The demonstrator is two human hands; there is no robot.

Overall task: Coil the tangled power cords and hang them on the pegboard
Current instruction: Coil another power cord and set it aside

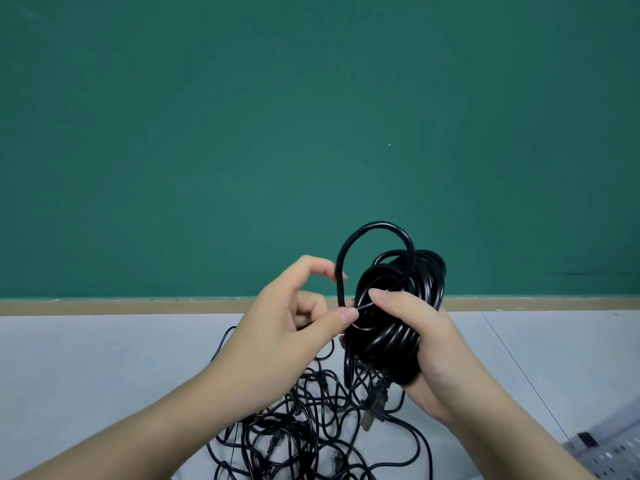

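Observation:
A thick black power cord, wound into a coil (398, 317), is held up in front of me. My right hand (426, 344) grips the coil's lower part, thumb pressed across its strands. A free loop of the same cord (374, 228) arches above the coil. My left hand (294, 320) pinches that loop's descending strand between thumb and fingers just left of the coil. A plug (375, 405) dangles under the coil. Below, a tangle of thinner black cords (311, 420) lies on the grey table (104, 358).
A green board (311, 116) with a wooden lower edge fills the background behind the table. A grey perforated pegboard panel (602, 452) lies at the lower right corner of the table. A thin seam runs diagonally across the table on the right.

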